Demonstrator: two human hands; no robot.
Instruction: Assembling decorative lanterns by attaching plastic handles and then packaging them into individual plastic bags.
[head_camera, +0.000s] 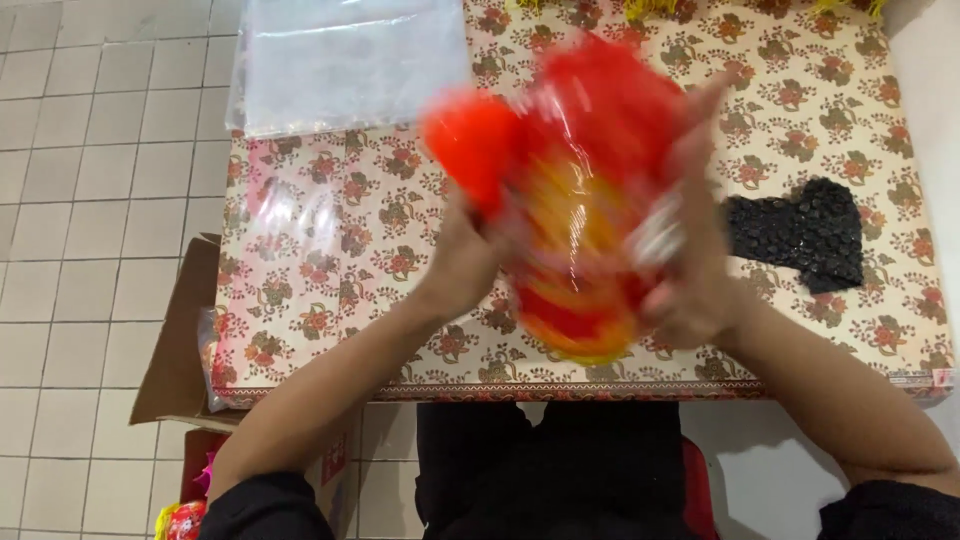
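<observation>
While blurred, we see the left hand and right hand clamped on either side of a red-and-yellow toy in clear plastic wrap, held between the fingers above the table. We judge it light, soft, slippery; grip the sides.

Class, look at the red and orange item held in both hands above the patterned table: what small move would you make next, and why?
Probably steady it and lower it toward the table. The red and orange item, in shiny clear wrap, is blurred mid-air, gripped by the left hand and right hand on opposite sides, so its details cannot be made out.
</observation>
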